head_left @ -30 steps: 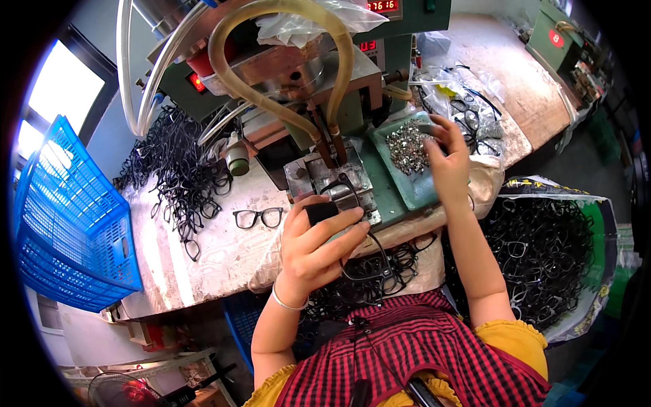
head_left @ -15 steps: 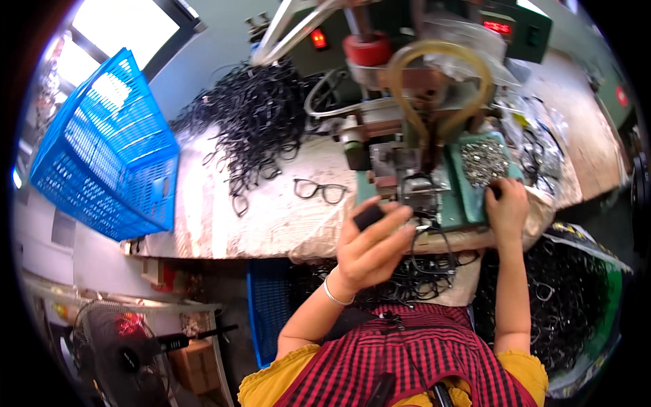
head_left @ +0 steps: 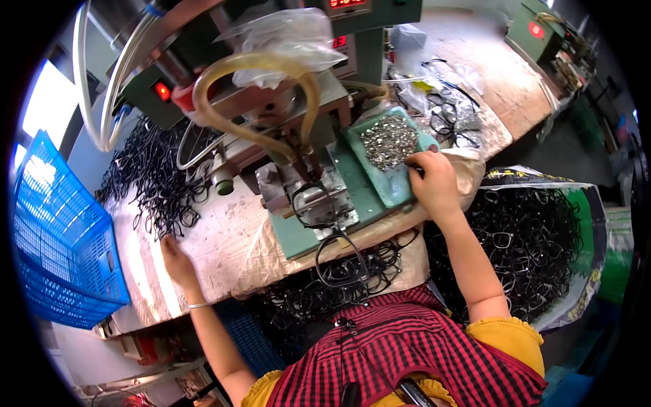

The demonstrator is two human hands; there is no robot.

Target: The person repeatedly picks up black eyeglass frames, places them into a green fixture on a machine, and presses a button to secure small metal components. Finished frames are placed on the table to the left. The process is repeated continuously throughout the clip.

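Observation:
My left hand [head_left: 178, 264] reaches out over the left part of the worktable, just below the heap of black eyeglass frames [head_left: 152, 173]. Its fingers are bunched together in the picture, and I cannot see whether anything is between them. My right hand [head_left: 435, 182] rests at the right rim of a green tray [head_left: 395, 195] that holds small metal parts [head_left: 388, 141]. Its fingers are curled, their grip hidden. Between my hands, a black eyeglass frame [head_left: 313, 216] sits at the metal fixture [head_left: 271, 186] of a press. Another dark frame [head_left: 342, 271] hangs over the table edge below it.
A blue plastic basket [head_left: 61, 237] stands at the far left. A yellowish hose [head_left: 308, 88] loops in front of the machine. At right, a large sack [head_left: 597, 237] is full of black frames [head_left: 529, 251]. More frames [head_left: 298, 305] lie at my lap.
My left hand has gone from beside the fixture out to the left, toward the heap. My right hand stays at the tray. The view has swung to the right.

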